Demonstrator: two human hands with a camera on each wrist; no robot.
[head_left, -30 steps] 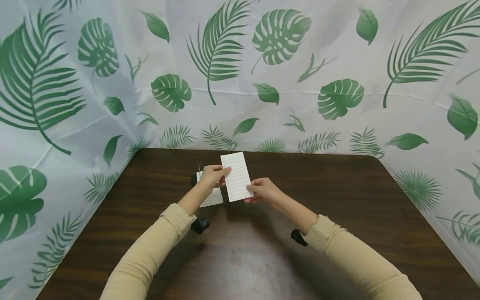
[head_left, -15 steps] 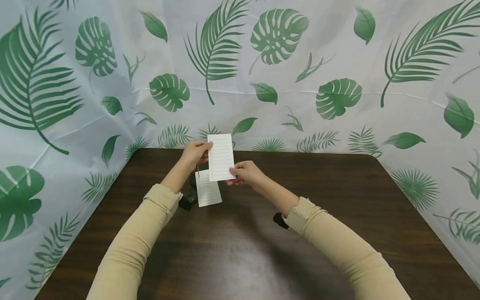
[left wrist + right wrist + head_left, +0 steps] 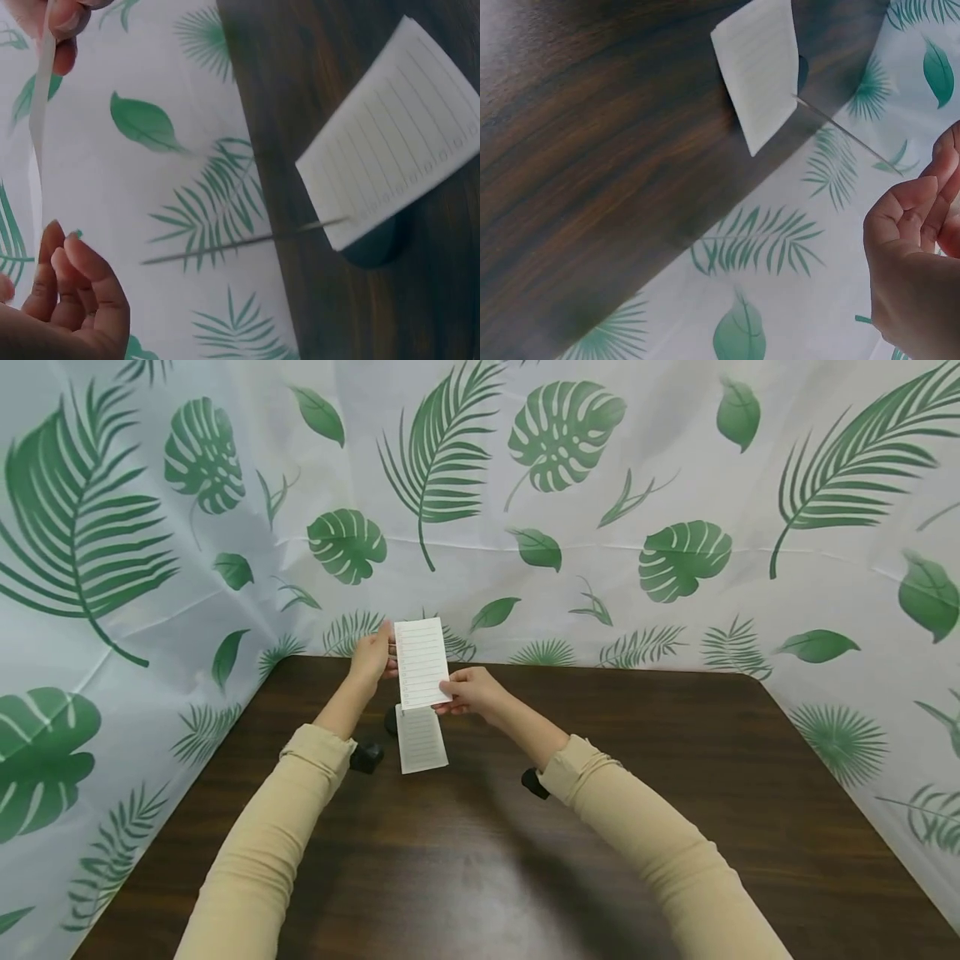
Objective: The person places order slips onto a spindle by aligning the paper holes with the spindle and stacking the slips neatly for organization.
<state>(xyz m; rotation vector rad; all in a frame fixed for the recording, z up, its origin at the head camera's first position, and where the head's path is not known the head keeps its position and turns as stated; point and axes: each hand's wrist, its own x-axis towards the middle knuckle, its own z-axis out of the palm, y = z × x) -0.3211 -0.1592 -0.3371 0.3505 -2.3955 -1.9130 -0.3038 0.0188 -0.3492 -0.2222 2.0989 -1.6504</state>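
Both hands hold up a white lined note sheet [image 3: 422,662] with small boxes down its left side. My left hand [image 3: 367,658] is at its upper left edge, fingers behind the paper. The thumb and fingers of my right hand [image 3: 474,691] pinch its lower right corner. Seen edge-on in the left wrist view, the sheet [image 3: 37,142] looks like a thin strip. Below it, a thin metal spike [image 3: 247,241] on a dark round base [image 3: 373,246] pierces another lined sheet [image 3: 397,135] near one edge. The held sheet hides most of the spike in the head view.
The dark wooden table [image 3: 637,793] ends at a white curtain [image 3: 465,585] with green leaf prints behind and at the sides. Black wrist devices [image 3: 366,758] hang under both cuffs. The spike's bare tip points up toward the hands.
Both hands have carried the sheet up and to the left, from beside the spike to over it. The left hand's thumb has shifted from the sheet's front to its edge.
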